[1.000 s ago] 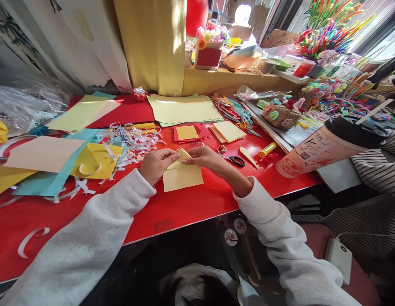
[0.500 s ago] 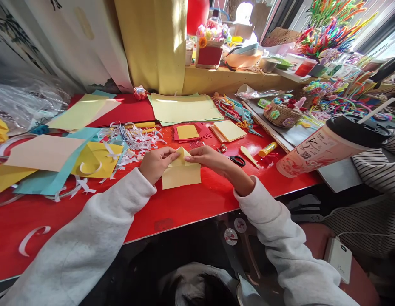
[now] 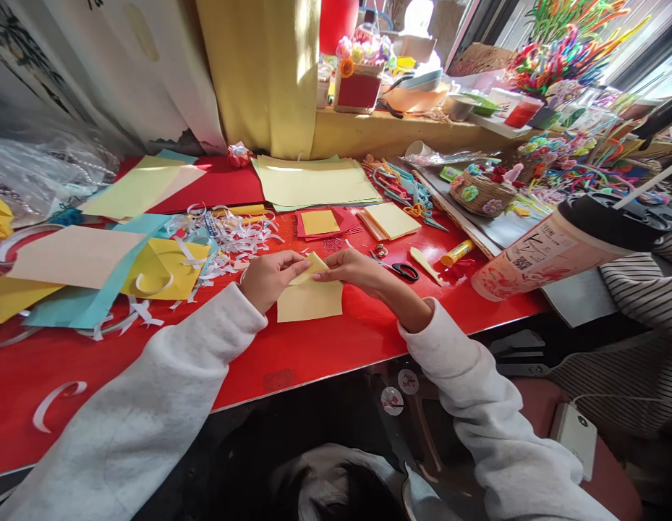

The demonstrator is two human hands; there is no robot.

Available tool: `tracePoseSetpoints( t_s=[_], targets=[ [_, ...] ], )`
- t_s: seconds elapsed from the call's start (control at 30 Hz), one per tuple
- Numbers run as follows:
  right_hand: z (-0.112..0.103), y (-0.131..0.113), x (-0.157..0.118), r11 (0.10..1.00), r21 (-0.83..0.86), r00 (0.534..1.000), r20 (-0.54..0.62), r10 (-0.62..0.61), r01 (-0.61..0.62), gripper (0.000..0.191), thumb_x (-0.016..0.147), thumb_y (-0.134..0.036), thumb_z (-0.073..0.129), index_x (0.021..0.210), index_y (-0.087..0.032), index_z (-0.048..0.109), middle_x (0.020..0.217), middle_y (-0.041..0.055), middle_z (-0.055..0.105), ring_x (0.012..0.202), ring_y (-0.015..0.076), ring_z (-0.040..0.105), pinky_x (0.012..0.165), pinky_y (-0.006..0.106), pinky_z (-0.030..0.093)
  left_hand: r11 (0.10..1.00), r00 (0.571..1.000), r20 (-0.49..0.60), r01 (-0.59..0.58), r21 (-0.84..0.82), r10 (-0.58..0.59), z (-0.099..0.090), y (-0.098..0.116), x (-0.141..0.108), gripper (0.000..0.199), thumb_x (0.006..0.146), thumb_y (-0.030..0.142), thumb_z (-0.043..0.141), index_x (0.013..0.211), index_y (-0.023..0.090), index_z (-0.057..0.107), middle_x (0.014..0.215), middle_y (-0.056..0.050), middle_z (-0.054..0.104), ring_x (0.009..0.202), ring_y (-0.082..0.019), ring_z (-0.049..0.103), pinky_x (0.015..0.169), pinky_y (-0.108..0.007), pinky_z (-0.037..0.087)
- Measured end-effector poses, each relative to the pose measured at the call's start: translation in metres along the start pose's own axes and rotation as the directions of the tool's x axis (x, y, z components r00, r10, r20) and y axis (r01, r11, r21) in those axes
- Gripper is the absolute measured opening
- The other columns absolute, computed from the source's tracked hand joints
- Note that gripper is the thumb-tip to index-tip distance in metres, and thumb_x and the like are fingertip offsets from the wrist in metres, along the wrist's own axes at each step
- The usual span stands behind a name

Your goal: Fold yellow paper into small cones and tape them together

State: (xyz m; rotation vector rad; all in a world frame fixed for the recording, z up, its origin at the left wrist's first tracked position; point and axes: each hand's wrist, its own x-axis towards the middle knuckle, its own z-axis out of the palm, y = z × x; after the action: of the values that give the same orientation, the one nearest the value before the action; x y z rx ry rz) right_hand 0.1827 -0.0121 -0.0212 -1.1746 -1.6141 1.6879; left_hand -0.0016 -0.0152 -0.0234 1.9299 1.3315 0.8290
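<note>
Between both hands is a small pale yellow folded paper (image 3: 315, 266), its top coming to a point. My left hand (image 3: 271, 279) pinches its left side with thumb and fingers. On the right side, my right hand (image 3: 353, 270) grips it with the thumb on the near face. Just below lies a flat pale yellow paper piece (image 3: 309, 304) on the red table (image 3: 249, 369); whether it joins the held part I cannot tell. Black-handled scissors (image 3: 405, 271) rest to the right of my right hand, beside a narrow pale yellow paper scrap (image 3: 425, 265).
Behind my hands sit small paper stacks (image 3: 393, 221) and larger yellow sheets (image 3: 314, 181). White paper shreds (image 3: 235, 235) and coloured sheets (image 3: 75, 257) cover the left. At right stand a glue stick (image 3: 457, 253) and a tilted drink cup (image 3: 553, 246), near another person's striped sleeve (image 3: 639, 293).
The paper's pointed top has tilted and turned a little in my fingers, and its folded edge now slants. Both hands stay in nearly the same place.
</note>
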Motion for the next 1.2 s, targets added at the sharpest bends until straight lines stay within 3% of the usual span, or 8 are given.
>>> tracePoseSetpoints(
  t_s=[0.1, 0.2, 0.27, 0.37, 0.63, 0.9, 1.03, 1.2],
  targets=[
    [0.001, 0.001, 0.000, 0.998, -0.050, 0.999, -0.011, -0.037, 0.037, 0.027, 0.063, -0.038, 0.071, 0.067, -0.013, 0.061, 0.064, -0.0003, 0.056, 0.058, 0.0087, 0.049, 0.053, 0.022, 0.036, 0.999, 1.000, 0.017, -0.022, -0.050, 0.022, 0.000, 0.000, -0.001, 0.033, 0.077, 0.047, 0.052, 0.081, 0.017, 0.066, 0.067, -0.001, 0.063, 0.058, -0.012, 0.051, 0.053, -0.022, 0.035],
    [0.003, 0.002, 0.000, 0.980, -0.166, 0.994, -0.016, -0.112, 0.108, 0.034, 0.064, -0.039, 0.069, 0.055, -0.014, 0.049, 0.054, -0.0055, 0.039, 0.051, 0.0052, 0.034, 0.048, 0.022, 0.025, 0.996, 0.999, 0.014, -0.038, -0.086, 0.039, 0.000, 0.001, -0.001, 0.036, 0.075, 0.050, 0.053, 0.081, 0.018, 0.066, 0.072, -0.001, 0.065, 0.064, -0.013, 0.054, 0.056, -0.022, 0.037],
    [0.005, 0.003, 0.001, 0.955, -0.254, 0.988, 0.003, -0.155, 0.151, 0.042, 0.066, -0.041, 0.068, 0.050, -0.016, 0.039, 0.054, -0.0066, 0.028, 0.051, 0.0047, 0.025, 0.047, 0.023, 0.018, 0.997, 0.999, -0.012, -0.050, -0.062, 0.049, 0.001, 0.001, 0.000, 0.034, 0.074, 0.049, 0.055, 0.077, 0.017, 0.066, 0.071, -0.001, 0.064, 0.063, -0.012, 0.053, 0.056, -0.022, 0.037],
    [0.008, 0.003, 0.001, 0.933, -0.314, 0.985, 0.059, -0.164, 0.174, 0.046, 0.067, -0.045, 0.066, 0.052, -0.017, 0.033, 0.057, -0.0061, 0.023, 0.052, 0.0052, 0.021, 0.047, 0.024, 0.015, 0.999, 0.999, -0.031, -0.042, 0.004, 0.042, 0.001, 0.001, 0.000, 0.032, 0.075, 0.046, 0.055, 0.072, 0.016, 0.065, 0.066, 0.000, 0.062, 0.059, -0.011, 0.050, 0.054, -0.022, 0.034],
    [0.010, 0.003, -0.001, 0.948, -0.235, 0.974, 0.117, -0.193, 0.216, 0.042, 0.081, -0.050, 0.048, 0.057, -0.017, 0.039, 0.056, -0.0051, 0.030, 0.051, 0.0055, 0.027, 0.047, 0.022, 0.022, 0.992, 0.993, -0.030, -0.114, 0.061, 0.116, 0.001, 0.000, 0.001, 0.031, 0.078, 0.044, 0.051, 0.076, 0.016, 0.065, 0.070, -0.001, 0.064, 0.063, -0.011, 0.052, 0.058, -0.023, 0.035],
    [0.007, 0.001, -0.001, 0.940, -0.249, 0.964, 0.179, -0.194, 0.235, 0.038, 0.079, -0.045, 0.053, 0.058, -0.016, 0.042, 0.058, -0.0049, 0.033, 0.051, 0.0051, 0.029, 0.046, 0.021, 0.025, 0.994, 0.997, -0.020, -0.077, 0.073, 0.078, 0.000, -0.001, 0.001, 0.030, 0.077, 0.043, 0.053, 0.072, 0.017, 0.065, 0.060, 0.001, 0.059, 0.054, -0.010, 0.046, 0.053, -0.023, 0.032],
    [0.006, -0.004, -0.004, 0.939, -0.220, 0.952, 0.220, -0.215, 0.263, 0.029, 0.079, -0.039, 0.057, 0.065, -0.015, 0.047, 0.061, -0.0041, 0.041, 0.054, 0.0055, 0.037, 0.049, 0.019, 0.032, 0.994, 0.993, -0.057, -0.104, 0.021, 0.105, -0.004, -0.002, 0.003, 0.029, 0.075, 0.043, 0.055, 0.069, 0.016, 0.063, 0.058, 0.002, 0.056, 0.054, -0.010, 0.045, 0.054, -0.023, 0.033],
    [0.002, -0.008, -0.008, 0.964, -0.220, 0.973, 0.205, -0.106, 0.151, 0.029, 0.078, -0.041, 0.057, 0.068, -0.014, 0.053, 0.058, -0.0023, 0.053, 0.050, 0.0070, 0.050, 0.050, 0.020, 0.041, 0.997, 0.988, -0.136, -0.077, -0.028, 0.073, -0.011, -0.007, 0.009, 0.029, 0.073, 0.044, 0.057, 0.070, 0.016, 0.064, 0.063, 0.000, 0.059, 0.058, -0.012, 0.048, 0.055, -0.024, 0.034]
  ],
)
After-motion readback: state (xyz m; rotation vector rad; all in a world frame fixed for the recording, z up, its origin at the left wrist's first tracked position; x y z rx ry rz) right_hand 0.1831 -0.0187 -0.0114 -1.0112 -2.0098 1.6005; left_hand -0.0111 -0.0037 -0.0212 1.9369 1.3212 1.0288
